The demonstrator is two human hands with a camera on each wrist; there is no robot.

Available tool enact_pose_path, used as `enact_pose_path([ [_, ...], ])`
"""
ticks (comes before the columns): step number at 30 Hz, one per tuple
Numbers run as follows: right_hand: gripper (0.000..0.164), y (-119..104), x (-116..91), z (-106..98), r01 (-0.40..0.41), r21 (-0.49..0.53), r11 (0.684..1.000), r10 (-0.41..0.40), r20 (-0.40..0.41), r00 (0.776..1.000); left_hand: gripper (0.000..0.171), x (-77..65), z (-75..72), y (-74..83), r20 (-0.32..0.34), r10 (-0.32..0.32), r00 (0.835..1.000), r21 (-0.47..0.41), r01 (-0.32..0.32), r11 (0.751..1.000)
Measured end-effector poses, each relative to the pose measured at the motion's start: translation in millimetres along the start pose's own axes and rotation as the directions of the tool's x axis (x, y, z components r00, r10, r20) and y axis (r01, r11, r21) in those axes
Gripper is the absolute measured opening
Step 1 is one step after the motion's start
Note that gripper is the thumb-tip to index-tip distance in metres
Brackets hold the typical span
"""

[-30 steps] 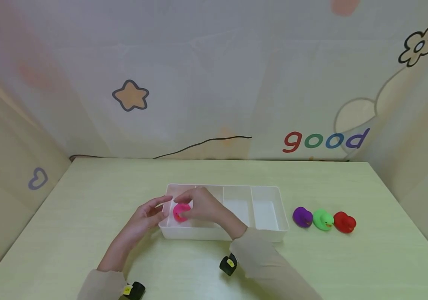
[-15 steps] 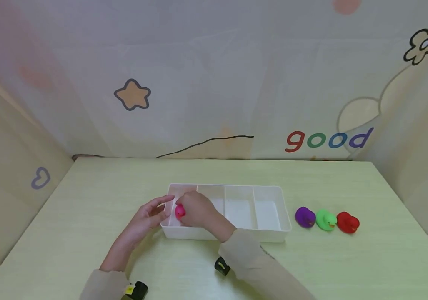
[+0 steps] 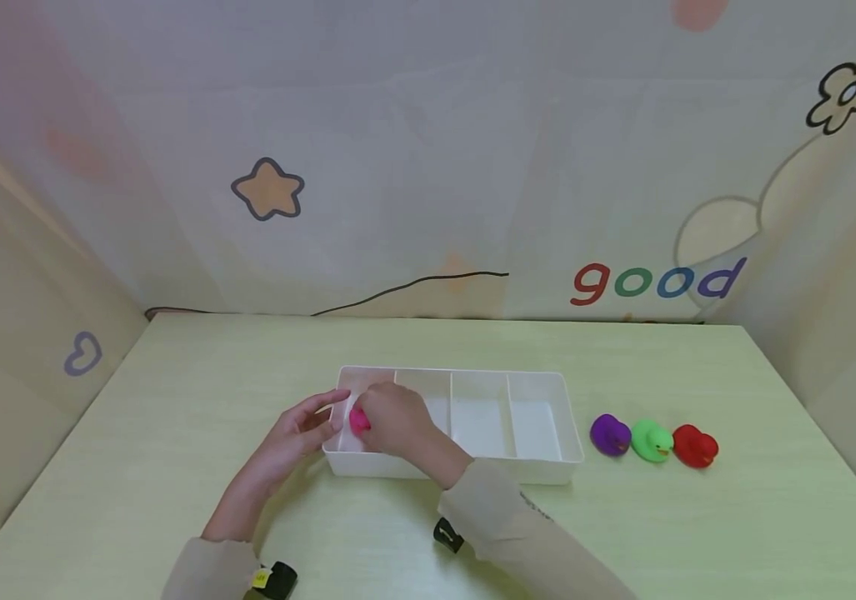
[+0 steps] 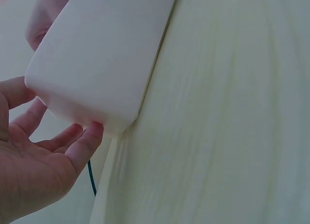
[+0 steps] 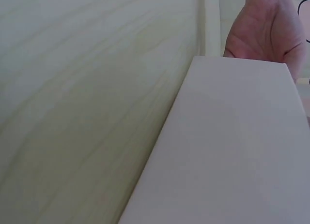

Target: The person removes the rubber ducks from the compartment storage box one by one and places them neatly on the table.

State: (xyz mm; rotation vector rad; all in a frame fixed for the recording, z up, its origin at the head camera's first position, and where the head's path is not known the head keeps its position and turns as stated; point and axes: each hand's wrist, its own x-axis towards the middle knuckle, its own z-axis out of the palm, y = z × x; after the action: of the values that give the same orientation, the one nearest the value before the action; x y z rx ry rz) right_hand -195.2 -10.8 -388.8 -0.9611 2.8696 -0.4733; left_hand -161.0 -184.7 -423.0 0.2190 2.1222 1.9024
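Note:
A pink rubber duck (image 3: 359, 421) is down in the leftmost compartment of the white divided tray (image 3: 458, 471). My right hand (image 3: 397, 419) reaches into that compartment from the right and grips the duck, covering most of it. At the tray's left end my left hand (image 3: 307, 425) rests its fingers against the outside wall. In the left wrist view, those fingertips (image 4: 94, 129) touch the rounded end of the tray. The right wrist view shows mainly the tray's long side (image 5: 232, 137), with the left palm (image 5: 264, 33) beyond it; the duck is hidden there.
To the right of the tray, a purple duck (image 3: 611, 435), a green duck (image 3: 653, 440) and a red duck (image 3: 695, 446) sit in a row on the pale table (image 3: 773, 517). A printed cloth backdrop (image 3: 428, 167) stands behind the table's far edge.
My right hand has moved lower and slightly left over the leftmost compartment, its fingers closing around the pink duck and covering more of it. The left hand has stayed at the tray's end.

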Motion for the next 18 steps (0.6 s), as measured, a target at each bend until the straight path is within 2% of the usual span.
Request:
enact_pose_path([
  [5,0.010,-1,2,0,-0.010,-0.003,1.000,0.010,0.024,1.000,0.048,-0.9,0.2,0.7,0.006,0.000,1.000,-0.016,0.000,1.000],
  [11,0.009,-3,4,1,-0.016,-0.045,0.999,0.016,0.007,1.000,0.048,-1.3,-0.7,0.6,-0.002,0.004,1.000,-0.011,-0.004,1.000],
  [14,0.015,-4,1,0,-0.028,-0.082,0.996,0.025,-0.034,0.999,0.047,-0.9,-1.5,-0.3,-0.005,0.006,1.000,-0.005,-0.006,1.000],
  [18,0.023,-4,-7,-7,-0.016,-0.074,0.997,0.004,-0.159,0.987,0.046,0.0,-2.0,-1.4,-0.009,-0.001,1.000,0.001,0.001,1.000],
])
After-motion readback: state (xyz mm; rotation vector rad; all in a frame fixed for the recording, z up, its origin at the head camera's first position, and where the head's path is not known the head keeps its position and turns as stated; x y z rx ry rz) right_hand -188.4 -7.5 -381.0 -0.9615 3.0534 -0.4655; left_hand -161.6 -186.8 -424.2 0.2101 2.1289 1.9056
